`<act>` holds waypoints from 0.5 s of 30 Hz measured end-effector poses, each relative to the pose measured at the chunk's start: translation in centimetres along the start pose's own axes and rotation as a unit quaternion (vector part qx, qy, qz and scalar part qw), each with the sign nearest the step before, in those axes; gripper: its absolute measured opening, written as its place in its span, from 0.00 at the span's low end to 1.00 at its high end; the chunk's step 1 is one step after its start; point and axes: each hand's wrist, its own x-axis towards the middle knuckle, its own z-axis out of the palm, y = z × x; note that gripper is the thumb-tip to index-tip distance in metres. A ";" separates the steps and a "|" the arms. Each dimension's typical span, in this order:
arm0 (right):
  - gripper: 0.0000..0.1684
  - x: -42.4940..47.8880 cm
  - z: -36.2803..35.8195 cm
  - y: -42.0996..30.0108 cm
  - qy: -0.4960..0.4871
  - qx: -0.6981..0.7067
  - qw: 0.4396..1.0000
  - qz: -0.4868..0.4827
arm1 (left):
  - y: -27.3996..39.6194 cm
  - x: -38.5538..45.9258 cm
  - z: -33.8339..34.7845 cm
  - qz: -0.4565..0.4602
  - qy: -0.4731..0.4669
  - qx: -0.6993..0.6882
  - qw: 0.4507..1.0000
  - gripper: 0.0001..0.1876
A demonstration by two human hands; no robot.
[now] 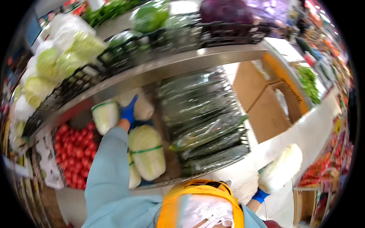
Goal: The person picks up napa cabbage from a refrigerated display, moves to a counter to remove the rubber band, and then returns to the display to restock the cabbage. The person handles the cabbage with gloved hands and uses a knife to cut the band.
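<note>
My left hand (129, 111), in a blue glove, reaches into a crate under the shelf and lies against a pale napa cabbage (141, 107); whether its fingers grip it is hard to tell. To its left stands a napa cabbage with a green band (106, 116). Nearer to me lies a larger banded napa cabbage (147, 154), with part of another (134, 173) beside it. My right hand (260, 195), also gloved in blue, holds a napa cabbage (282, 169) out to the right above the tiled floor. The cabbage hides most of its fingers.
A crate of film-wrapped dark green vegetables (199, 114) adjoins on the right, then a cardboard box (265, 105). Red tomatoes (77, 154) fill a crate at the left. The metal shelf edge (182, 67) runs above, bearing black crates (228, 34) of cabbages.
</note>
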 end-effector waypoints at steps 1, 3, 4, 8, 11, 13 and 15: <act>0.31 1.1 0.9 -1.1 0.006 -0.056 0.998 -0.040 | -0.9 1.8 -1.5 0.022 -0.007 0.011 1.000 0.34; 0.30 2.6 -0.6 -0.1 0.024 0.019 0.999 -0.034 | -2.0 7.0 -5.1 0.086 -0.024 0.035 0.995 0.35; 0.30 2.6 -1.9 1.5 0.039 0.161 0.986 0.006 | -2.0 9.2 -6.2 0.120 -0.016 0.054 0.991 0.35; 0.32 0.7 -4.2 1.8 0.028 0.534 0.823 0.193 | -4.4 15.6 -6.8 0.254 0.124 0.173 0.943 0.36; 0.34 -0.3 -4.6 2.5 0.048 0.574 0.784 0.231 | -4.5 18.4 -8.6 0.344 0.211 0.217 0.889 0.36; 0.34 -0.6 -5.2 2.0 0.047 0.577 0.781 0.234 | -4.6 18.9 -8.5 0.324 0.196 0.203 0.903 0.37; 0.34 -0.7 -5.6 1.6 0.059 0.571 0.787 0.224 | -4.2 15.1 -5.6 0.233 0.149 0.194 0.941 0.37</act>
